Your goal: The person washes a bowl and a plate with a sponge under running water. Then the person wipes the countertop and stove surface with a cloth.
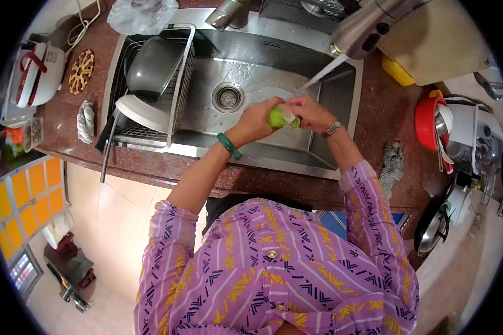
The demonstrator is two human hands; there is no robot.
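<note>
My left hand [256, 117] is wrapped around a small bright-green object [278, 117] with a pale patch; I cannot tell exactly what it is. The fingers of my right hand [311, 110] pinch its right end. Both hands are over the stainless-steel sink [260, 75], to the right of the drain strainer [228, 97]. Behind my right hand, a stream of water [323, 72] runs from the metal faucet [355, 38] into the basin. My fingers hide part of the green object.
Across the sink's left side stands a wire dish rack [180, 90] with a grey bowl [153, 67] and a white dish [140, 113]. Folded cloths lie on the counter at left [86, 122] and right [391, 167]. A red container [428, 123] stands farther right.
</note>
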